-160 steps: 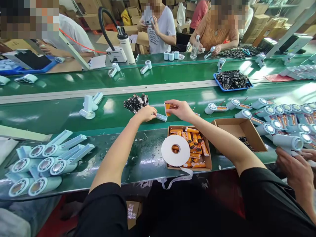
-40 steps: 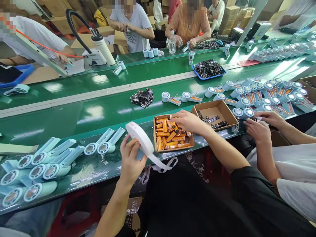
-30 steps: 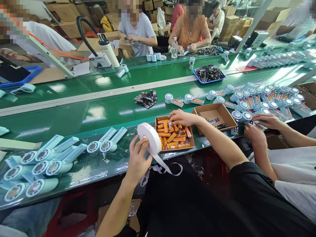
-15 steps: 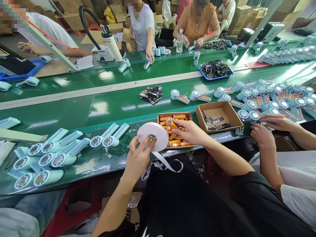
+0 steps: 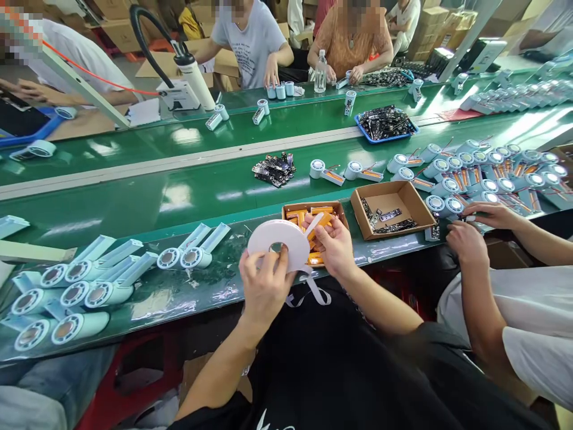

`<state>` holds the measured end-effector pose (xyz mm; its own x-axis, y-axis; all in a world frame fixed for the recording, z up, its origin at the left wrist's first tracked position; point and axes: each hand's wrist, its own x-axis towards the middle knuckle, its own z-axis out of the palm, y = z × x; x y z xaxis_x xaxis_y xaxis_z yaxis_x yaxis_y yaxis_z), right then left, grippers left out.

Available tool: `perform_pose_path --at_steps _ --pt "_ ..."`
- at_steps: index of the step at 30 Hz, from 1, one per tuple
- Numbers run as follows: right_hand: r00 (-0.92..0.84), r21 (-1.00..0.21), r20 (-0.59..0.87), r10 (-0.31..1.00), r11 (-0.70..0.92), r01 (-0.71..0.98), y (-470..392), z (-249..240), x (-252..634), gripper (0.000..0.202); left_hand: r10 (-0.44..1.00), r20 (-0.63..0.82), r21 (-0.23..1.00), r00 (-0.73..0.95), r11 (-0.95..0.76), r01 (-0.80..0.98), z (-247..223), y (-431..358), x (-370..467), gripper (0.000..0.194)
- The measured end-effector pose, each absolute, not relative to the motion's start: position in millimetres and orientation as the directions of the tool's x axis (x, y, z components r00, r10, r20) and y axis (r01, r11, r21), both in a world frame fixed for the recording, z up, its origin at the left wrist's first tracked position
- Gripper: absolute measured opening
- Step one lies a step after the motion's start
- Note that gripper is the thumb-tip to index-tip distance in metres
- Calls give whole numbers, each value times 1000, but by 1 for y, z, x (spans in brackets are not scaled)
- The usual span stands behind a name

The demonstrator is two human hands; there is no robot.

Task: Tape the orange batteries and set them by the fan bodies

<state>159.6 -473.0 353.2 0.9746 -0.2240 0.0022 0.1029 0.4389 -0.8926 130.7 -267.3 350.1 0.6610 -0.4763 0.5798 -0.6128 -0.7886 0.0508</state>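
Observation:
My left hand (image 5: 265, 286) is closed on a white roll of tape (image 5: 295, 239), with fingers at its centre hole. A loose strip of white backing (image 5: 319, 292) hangs below the roll. In my right hand (image 5: 333, 248) is an orange cylindrical battery (image 5: 323, 226), pinched beside the roll's right edge. A short white tape piece (image 5: 313, 223) sticks up against the battery. Behind both hands stands a cardboard box (image 5: 286, 207) holding several orange batteries (image 5: 308, 214), partly hidden by the roll.
Right of the batteries is a cardboard tray (image 5: 398, 203) with small circuit boards. More boards (image 5: 274, 169) lie on the green belt (image 5: 201, 185). Light-blue fan housings (image 5: 96, 280) stand at left, others (image 5: 465, 173) at right. A co-worker's hands (image 5: 470, 236) work close on my right.
My right hand has drawn the battery from over the box toward the roll's right edge, and a white tape piece now shows against it. The roll is still in my left hand.

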Motion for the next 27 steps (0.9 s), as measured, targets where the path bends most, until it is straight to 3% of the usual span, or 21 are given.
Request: perform_pose_path --at_steps 3,6,9,11,14,16,18,21,24,27 --pt "911 -858 55 -409 447 252 -504 358 177 41 -539 533 70 652 -740 -669 345 -280 123 51" --pt "744 -826 230 -627 278 490 -556 370 206 32 -669 385 123 636 -646 -754 352 -284 137 55" --pt "795 -861 297 -529 211 463 -580 375 216 43 -751 227 243 620 -572 -783 364 -262 175 63" --pt "842 -890 288 -456 196 411 -582 370 200 53 -660 220 271 718 -666 -695 367 -228 200 50" --pt "851 -917 243 -465 177 359 -590 352 156 57 -304 252 112 918 -934 -340 357 -162 218 36" --pt "848 -939 182 -498 169 301 -601 339 128 57 -213 201 -55 956 -977 -206 347 -127 217 30" --pt "844 -959 127 -521 153 239 -612 332 110 56 -283 114 -174 952 -949 -261 341 -110 216 26" --pt "857 -969 127 -500 124 215 -613 340 112 54 -457 80 -224 886 -874 -431 344 -122 239 36" --pt "879 -956 232 -418 71 286 -592 362 153 53 -571 69 -118 818 -819 -562 352 -165 298 42" --pt "903 -936 322 -285 44 348 -560 381 220 52 -627 20 -2 779 -779 -627 353 -209 370 35"
